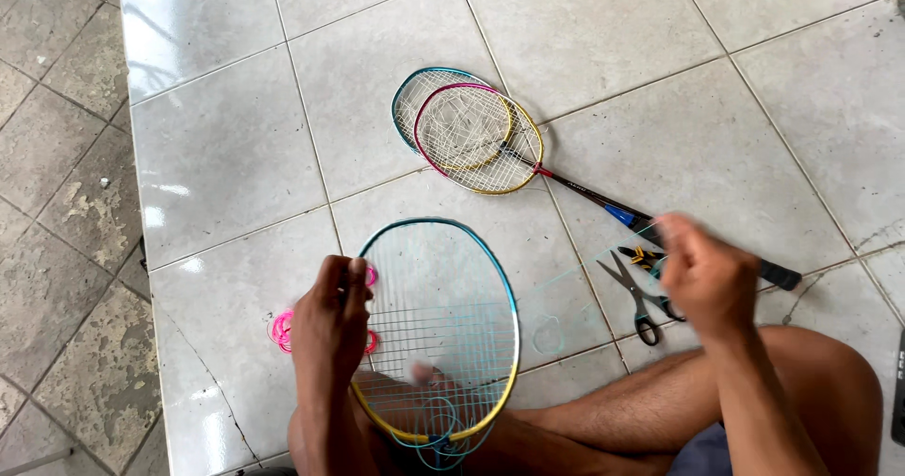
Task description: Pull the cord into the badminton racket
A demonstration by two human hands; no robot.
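A badminton racket head [443,330] with a teal and yellow frame rests across my legs, part strung with pale blue string. My left hand [330,330] grips its left rim. My right hand [705,276], blurred, is raised to the right and pinches a thin pale blue string [566,283] that runs back to the racket. A loop of that string [549,335] lies on the tile.
Two more rackets [471,132] lie stacked on the tiled floor ahead, their handle [660,226] running right. Scissors [636,297] and small yellow-handled pliers [643,255] lie by my right hand. A pink string coil [283,330] sits left of the racket.
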